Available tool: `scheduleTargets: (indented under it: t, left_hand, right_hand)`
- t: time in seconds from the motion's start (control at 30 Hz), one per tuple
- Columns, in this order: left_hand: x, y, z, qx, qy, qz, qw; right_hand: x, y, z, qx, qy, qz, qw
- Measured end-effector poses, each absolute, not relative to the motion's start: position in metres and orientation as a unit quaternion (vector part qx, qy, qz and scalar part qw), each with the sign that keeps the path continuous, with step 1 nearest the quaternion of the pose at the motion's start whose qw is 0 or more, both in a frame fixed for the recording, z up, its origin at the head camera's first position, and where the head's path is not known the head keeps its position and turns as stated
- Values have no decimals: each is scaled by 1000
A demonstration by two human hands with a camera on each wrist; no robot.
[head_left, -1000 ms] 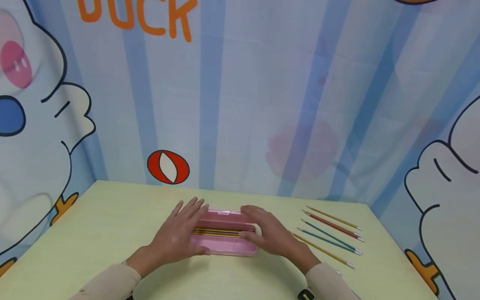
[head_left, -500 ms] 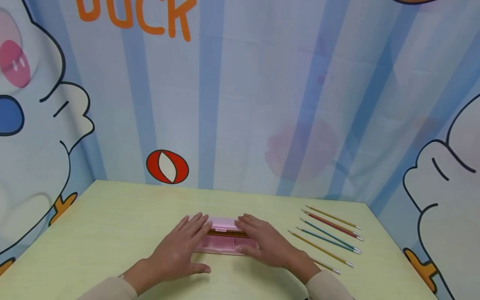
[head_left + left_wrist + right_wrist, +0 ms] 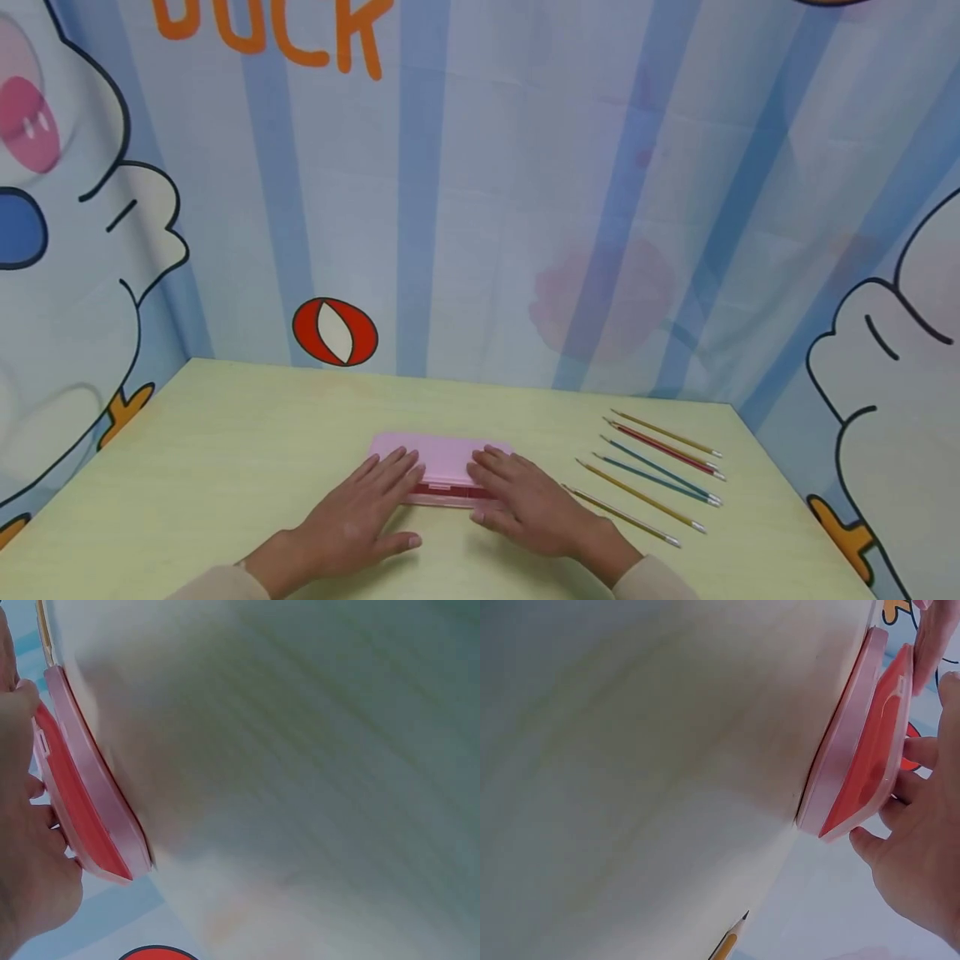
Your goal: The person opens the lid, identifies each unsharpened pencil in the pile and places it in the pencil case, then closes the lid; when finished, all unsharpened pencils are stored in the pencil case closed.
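A pink pencil case [image 3: 450,457] lies on the table, its lid tilted down with a narrow gap left along the front edge. In the left wrist view the pencil case [image 3: 105,799] shows a red inside through that gap. My left hand [image 3: 352,517] rests straight fingers on the lid's left part, thumb held away. On the lid's right part lie the straight fingers of my right hand [image 3: 536,508]. The right wrist view shows those fingertips touching the lid of the pencil case [image 3: 844,765]. The pencils inside are hidden now.
Several loose pencils lie to the right of the case, among them a yellow pencil [image 3: 641,495], a teal pencil [image 3: 656,478] and a red pencil [image 3: 663,448]. The pale yellow table [image 3: 247,450] ends at a striped cartoon backdrop [image 3: 495,208].
The pencil case's lid has swung down toward me from standing open, covering the yellow pencils inside. Both hands came down and nearer with it, fingers on top.
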State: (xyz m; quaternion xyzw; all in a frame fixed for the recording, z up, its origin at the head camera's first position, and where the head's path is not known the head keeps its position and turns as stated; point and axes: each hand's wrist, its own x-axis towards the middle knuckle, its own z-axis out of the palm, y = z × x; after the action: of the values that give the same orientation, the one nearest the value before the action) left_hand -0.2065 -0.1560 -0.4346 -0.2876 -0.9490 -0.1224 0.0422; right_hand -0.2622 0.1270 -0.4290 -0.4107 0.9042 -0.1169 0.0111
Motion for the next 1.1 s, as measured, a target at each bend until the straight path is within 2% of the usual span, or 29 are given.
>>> scheduleTargets:
  t: [0.37,0.83,1.1]
  left_hand:
    - [-206,-153,-440,-284,-953,-106,25]
    - [-208,-154,-445,-287,-951,-112,30]
    - [-209,-154,-440,-283,-952,-114,21]
  right_hand:
    - [-258,132,-429,-425,901,-75,38]
    - [-255,130,-435,-439,898,-20,-3]
    - [-258,125,-433,-440,898,-16,-1]
